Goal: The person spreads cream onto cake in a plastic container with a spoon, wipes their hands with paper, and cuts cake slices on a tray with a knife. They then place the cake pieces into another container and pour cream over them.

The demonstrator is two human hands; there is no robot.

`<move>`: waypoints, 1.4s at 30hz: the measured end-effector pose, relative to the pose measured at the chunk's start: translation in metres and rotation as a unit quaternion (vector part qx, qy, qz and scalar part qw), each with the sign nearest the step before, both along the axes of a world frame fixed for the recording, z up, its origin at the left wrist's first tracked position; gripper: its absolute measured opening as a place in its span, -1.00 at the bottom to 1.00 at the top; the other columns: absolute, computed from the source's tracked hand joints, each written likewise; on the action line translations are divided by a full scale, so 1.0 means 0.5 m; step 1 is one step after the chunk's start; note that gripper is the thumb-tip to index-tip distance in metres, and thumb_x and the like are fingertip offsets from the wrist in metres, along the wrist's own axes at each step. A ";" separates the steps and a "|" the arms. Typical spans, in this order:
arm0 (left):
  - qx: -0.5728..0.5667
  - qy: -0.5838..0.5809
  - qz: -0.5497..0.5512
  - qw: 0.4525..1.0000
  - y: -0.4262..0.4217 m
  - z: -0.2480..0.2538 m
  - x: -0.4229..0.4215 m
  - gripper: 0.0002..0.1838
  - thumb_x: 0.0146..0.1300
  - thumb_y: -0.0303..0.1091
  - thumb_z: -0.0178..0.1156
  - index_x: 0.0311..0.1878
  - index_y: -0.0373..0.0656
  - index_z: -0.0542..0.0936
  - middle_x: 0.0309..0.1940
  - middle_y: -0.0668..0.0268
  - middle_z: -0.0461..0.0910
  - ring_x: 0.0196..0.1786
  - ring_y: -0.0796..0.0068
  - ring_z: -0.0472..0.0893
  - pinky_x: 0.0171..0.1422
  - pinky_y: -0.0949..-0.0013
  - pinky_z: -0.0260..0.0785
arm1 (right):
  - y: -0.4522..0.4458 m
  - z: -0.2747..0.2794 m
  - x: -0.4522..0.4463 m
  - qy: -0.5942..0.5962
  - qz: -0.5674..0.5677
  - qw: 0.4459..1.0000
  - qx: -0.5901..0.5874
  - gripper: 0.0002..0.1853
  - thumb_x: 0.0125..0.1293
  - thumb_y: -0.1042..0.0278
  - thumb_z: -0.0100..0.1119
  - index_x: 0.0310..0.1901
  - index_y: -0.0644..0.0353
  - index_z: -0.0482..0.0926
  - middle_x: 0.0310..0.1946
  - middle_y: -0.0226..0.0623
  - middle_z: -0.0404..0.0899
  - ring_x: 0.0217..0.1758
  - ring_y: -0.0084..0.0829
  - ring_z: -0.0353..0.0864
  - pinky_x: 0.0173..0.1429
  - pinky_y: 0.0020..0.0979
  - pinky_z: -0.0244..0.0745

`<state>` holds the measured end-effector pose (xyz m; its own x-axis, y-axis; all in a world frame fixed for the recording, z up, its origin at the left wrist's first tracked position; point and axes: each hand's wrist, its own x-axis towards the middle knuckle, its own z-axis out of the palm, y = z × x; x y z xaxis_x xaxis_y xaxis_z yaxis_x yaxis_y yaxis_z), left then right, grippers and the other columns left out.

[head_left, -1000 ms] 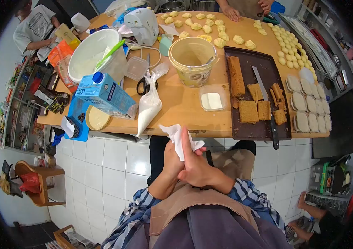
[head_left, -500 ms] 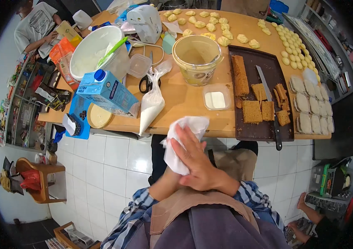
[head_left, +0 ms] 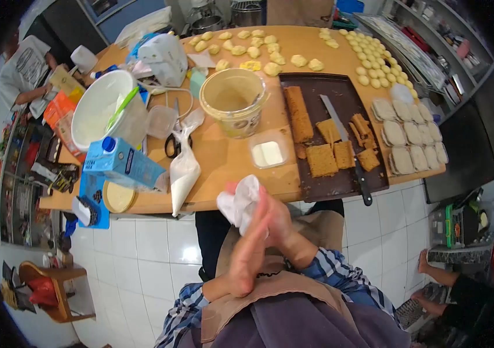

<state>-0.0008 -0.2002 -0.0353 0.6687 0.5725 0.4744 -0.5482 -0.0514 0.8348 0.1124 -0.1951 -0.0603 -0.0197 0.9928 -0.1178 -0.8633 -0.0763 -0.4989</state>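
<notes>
Between my two palms a crumpled white tissue [head_left: 238, 204] is pressed, just off the table's front edge and above my apron. My left hand [head_left: 250, 249] has its fingers straight and together, angled up against the tissue. On the other side my right hand [head_left: 280, 223] presses in, its fingers partly hidden by the left. Closest on the table are a clear tub with white cream blocks [head_left: 268, 154], a filled piping bag [head_left: 185, 175] and a dark tray [head_left: 340, 190] carrying cut brown cake [head_left: 321, 160] and a long knife [head_left: 334, 119].
A large yellowish bucket [head_left: 232, 95] stands mid-table. To the left are a milk carton [head_left: 124, 165], a white bowl [head_left: 101, 119], scissors [head_left: 172, 146] and a hand mixer [head_left: 166, 60]. Several dough pieces [head_left: 253, 52] and stacked pale bread slices [head_left: 412, 139] lie right and behind. Another person [head_left: 26, 72] is at far left.
My hands have turned from lying flat across each other to palms facing, tissue between them. The view has shifted, so the table items appear lower and further left.
</notes>
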 end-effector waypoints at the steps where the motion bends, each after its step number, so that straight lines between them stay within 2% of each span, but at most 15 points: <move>1: 0.014 -0.028 0.015 0.999 0.007 -0.013 0.000 0.17 0.08 0.54 -0.12 0.43 -0.36 -0.07 0.47 -0.07 -0.43 0.52 0.10 -0.44 0.50 0.08 -0.57 | -0.006 0.009 -0.005 0.058 0.010 0.998 -0.007 -0.47 0.50 0.05 -0.34 0.26 0.32 0.29 0.15 -0.21 0.42 0.18 -0.39 0.42 0.30 -0.37 0.24; 3: 0.125 0.001 0.206 0.971 0.037 -0.034 -0.001 0.12 0.02 0.54 -0.03 0.38 -0.30 0.17 0.47 -0.08 -0.26 0.52 0.03 -0.24 0.51 0.00 -0.42 | -0.020 -0.014 -0.042 0.082 0.022 0.996 -0.003 -0.46 0.50 0.04 -0.31 0.31 0.27 0.22 0.20 -0.25 0.36 0.22 -0.41 0.36 0.34 -0.38 0.17; 5: 0.139 0.083 0.280 0.946 0.052 -0.030 0.002 0.15 0.01 0.60 -0.14 0.38 -0.29 0.16 0.47 -0.08 -0.25 0.52 0.03 -0.23 0.51 0.00 -0.39 | -0.039 0.000 -0.075 0.059 0.047 0.996 -0.044 -0.44 0.49 0.03 -0.30 0.35 0.27 0.14 0.25 -0.25 0.30 0.28 -0.42 0.30 0.38 -0.38 0.12; 6: 0.207 0.153 0.322 0.911 0.058 -0.019 -0.002 0.14 0.06 0.62 -0.35 0.39 -0.28 0.15 0.47 -0.06 -0.25 0.52 0.02 -0.23 0.51 0.00 -0.39 | -0.042 0.005 -0.076 -0.009 0.057 0.998 0.001 -0.42 0.50 0.02 -0.31 0.37 0.27 0.09 0.27 -0.24 0.26 0.32 -0.43 0.24 0.40 -0.39 0.08; 9: 0.272 0.156 0.426 0.849 0.079 0.002 -0.003 0.07 0.13 0.54 -0.32 0.39 -0.30 0.15 0.46 -0.14 -0.24 0.51 -0.07 -0.26 0.50 -0.03 -0.43 | -0.056 -0.013 -0.100 -0.212 0.066 0.968 0.118 -0.32 0.49 -0.03 -0.34 0.43 0.30 -0.13 0.41 -0.20 0.01 0.47 -0.42 -0.06 0.48 -0.38 -0.14; 10: 0.280 0.160 0.465 0.825 0.094 0.007 -0.005 0.03 0.19 0.50 -0.47 0.41 -0.27 0.13 0.46 -0.11 -0.24 0.51 -0.07 -0.27 0.50 -0.02 -0.48 | -0.065 -0.028 -0.122 -0.222 0.056 0.964 0.135 -0.29 0.48 -0.06 -0.34 0.43 0.31 -0.17 0.43 -0.18 -0.07 0.49 -0.38 -0.14 0.49 -0.35 -0.22; 15: 0.159 0.178 0.380 0.894 0.085 0.022 0.004 -0.01 0.22 0.43 -0.71 0.44 -0.21 0.06 0.49 -0.01 -0.29 0.52 0.02 -0.32 0.50 -0.01 -0.55 | -0.047 -0.002 -0.114 -0.324 -0.037 0.923 0.207 -0.23 0.46 -0.09 -0.32 0.43 0.33 -0.26 0.49 -0.11 -0.34 0.54 -0.30 -0.35 0.52 -0.31 -0.42; 20: 0.091 0.195 0.301 0.929 0.021 -0.034 0.004 -0.02 0.22 0.45 -0.68 0.47 -0.18 -0.13 0.49 0.05 -0.44 0.52 0.04 -0.35 0.50 0.02 -0.53 | -0.014 0.019 -0.061 -0.240 -0.035 0.944 0.223 -0.37 0.49 0.11 -0.31 0.45 0.23 -0.18 0.48 -0.16 -0.16 0.54 -0.34 -0.26 0.51 -0.33 -0.36; 25: 0.053 0.116 0.272 0.954 0.043 -0.007 -0.023 -0.04 0.24 0.43 -0.59 0.48 -0.18 -0.26 0.49 0.08 -0.46 0.53 0.10 -0.36 0.52 0.09 -0.44 | -0.035 0.010 -0.074 -0.352 -0.008 0.895 0.274 -0.34 0.47 0.09 -0.24 0.44 0.24 -0.15 0.48 -0.09 -0.18 0.54 -0.27 -0.23 0.51 -0.29 -0.31; 31: 0.062 0.207 0.311 0.925 0.013 -0.018 0.005 0.04 0.18 0.50 -0.56 0.47 -0.19 -0.23 0.49 0.06 -0.46 0.52 0.07 -0.35 0.52 0.04 -0.41 | -0.002 0.003 -0.059 -0.463 -0.081 0.835 0.285 -0.29 0.47 -0.06 -0.34 0.45 0.22 -0.20 0.48 -0.08 -0.29 0.55 -0.25 -0.34 0.52 -0.25 -0.42; 32: 0.111 0.184 0.250 0.944 0.009 -0.033 -0.003 0.05 0.16 0.51 -0.58 0.47 -0.20 -0.20 0.48 0.02 -0.46 0.52 0.06 -0.38 0.51 0.00 -0.45 | 0.010 0.006 -0.065 -0.305 -0.052 0.923 0.229 -0.26 0.45 -0.16 -0.41 0.45 0.21 -0.21 0.49 -0.11 -0.33 0.55 -0.28 -0.40 0.52 -0.25 -0.45; 35: 0.155 0.171 0.309 0.923 0.018 -0.004 0.017 0.06 0.15 0.52 -0.59 0.47 -0.21 -0.20 0.48 -0.01 -0.44 0.52 0.04 -0.39 0.50 -0.02 -0.46 | 0.008 -0.001 -0.064 -0.231 -0.002 0.937 0.263 -0.24 0.45 -0.17 -0.41 0.45 0.23 -0.24 0.49 -0.13 -0.31 0.55 -0.29 -0.39 0.52 -0.26 -0.44; 37: 0.199 0.207 0.422 0.860 0.050 -0.005 0.007 0.03 0.14 0.51 -0.57 0.48 -0.14 -0.14 0.49 -0.01 -0.38 0.52 -0.02 -0.40 0.50 -0.04 -0.50 | -0.013 0.027 -0.064 -0.245 0.027 0.928 0.279 -0.28 0.47 -0.09 -0.39 0.44 0.27 -0.20 0.49 -0.12 -0.27 0.55 -0.29 -0.36 0.52 -0.30 -0.43; 39: 0.259 0.189 0.453 0.832 0.076 0.018 -0.010 -0.01 0.20 0.46 -0.55 0.48 -0.17 -0.17 0.50 0.10 -0.29 0.53 0.15 -0.34 0.53 0.08 -0.52 | -0.039 0.004 -0.094 -0.247 0.033 0.928 0.278 -0.31 0.48 -0.04 -0.38 0.44 0.29 -0.18 0.48 -0.11 -0.24 0.54 -0.28 -0.33 0.52 -0.29 -0.43; 42: 0.153 0.137 0.552 0.808 0.110 0.032 -0.018 0.00 0.16 0.50 -0.51 0.48 -0.09 -0.09 0.50 0.07 -0.29 0.53 0.09 -0.30 0.50 -0.06 -0.51 | -0.054 0.004 -0.097 -0.278 0.040 0.906 0.318 -0.36 0.49 0.06 -0.30 0.43 0.28 -0.11 0.48 -0.15 -0.20 0.54 -0.32 -0.30 0.52 -0.29 -0.39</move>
<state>-0.0096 -0.1451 -0.0191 -0.0652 0.7766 0.6266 0.1761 -0.6091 0.7733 0.0640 -0.2221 -0.0581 -0.2074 0.8619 0.4628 -0.4701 0.3271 -0.8198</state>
